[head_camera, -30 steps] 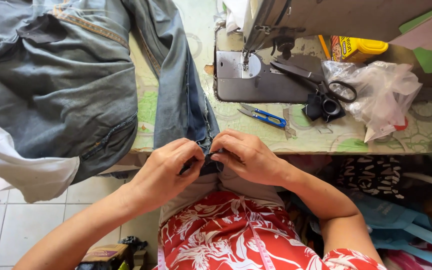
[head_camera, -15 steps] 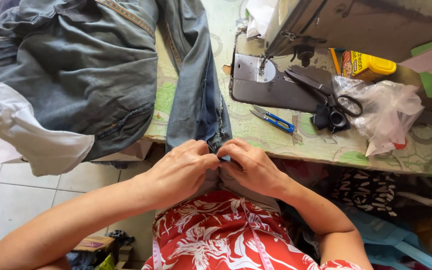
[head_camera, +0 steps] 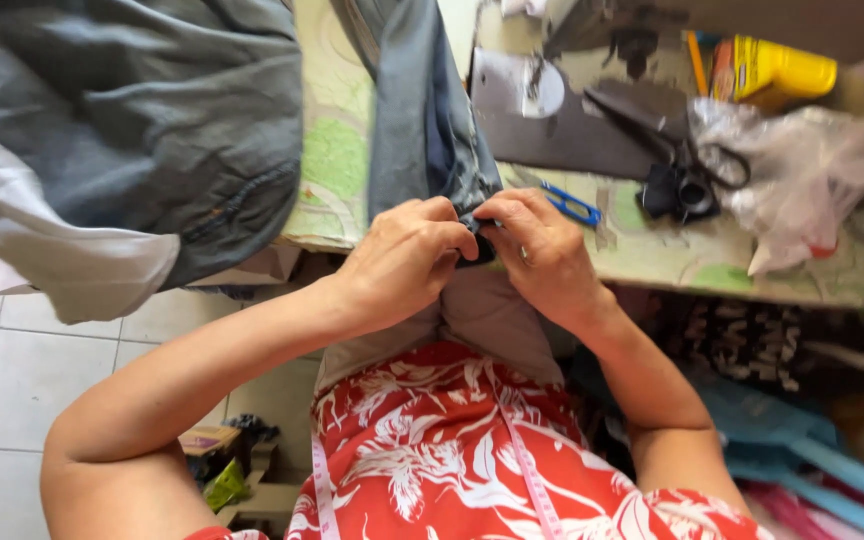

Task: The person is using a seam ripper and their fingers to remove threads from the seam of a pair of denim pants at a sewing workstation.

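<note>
A pair of blue-grey jeans (head_camera: 152, 150) lies over the sewing table (head_camera: 332, 190), with one leg (head_camera: 417, 120) running down to the table's front edge. My left hand (head_camera: 407, 262) and my right hand (head_camera: 537, 250) meet at the end of that leg, both pinching its hem between fingers and thumbs. The hem itself is mostly hidden under my fingers. I wear a red flowered top with a pink measuring tape (head_camera: 527, 460) around my neck.
A sewing machine base (head_camera: 562, 120) stands behind my hands. Black scissors (head_camera: 677, 165), a small blue-handled tool (head_camera: 572, 205), a yellow bottle (head_camera: 782, 70) and a crumpled plastic bag (head_camera: 797, 170) lie at the right. White cloth (head_camera: 52, 260) hangs at the left above a tiled floor.
The view has shifted left and tilted, so the table things now sit further right. My hands stay pinched on the jeans hem, close together at the table edge.
</note>
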